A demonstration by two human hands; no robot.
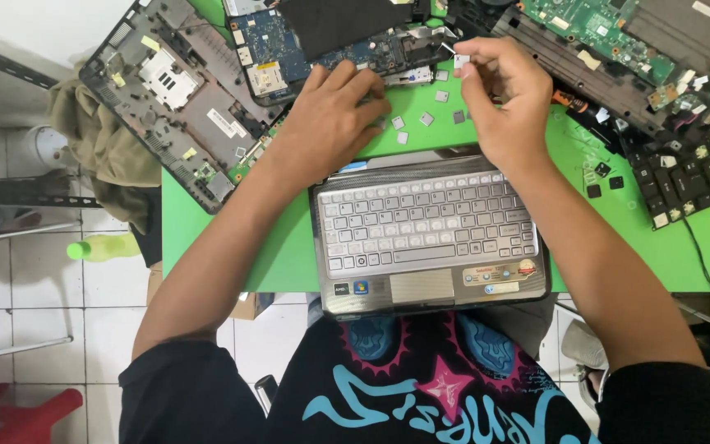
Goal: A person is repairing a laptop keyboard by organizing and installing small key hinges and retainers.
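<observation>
From my remote view, the right hand (507,94) sits in the upper middle of the frame, pinching a small pale keycap (461,61) between thumb and forefinger, held just above the green table (207,238). The keycap looks very light, stiff and thin, likely brittle at its clip side, so I judge that an edge pinch with two fingertips suits it; squeezing across its face could snap it or flick it away. It is nearly square, so I cannot make out a long axis, and I cannot tell which way its face points. The left hand (330,123) lies palm down, fingers loosely spread, its fingertips touching the table near a few loose keycaps (426,119) scattered in the upper middle. Just below both hands sits a small silver laptop (429,234), its keyboard running left to right across the frame centre. A stripped grey laptop base (178,99) lies at upper left, exposed circuit boards (610,33) at upper right, and a black keyboard piece (688,177) at the right edge.
</observation>
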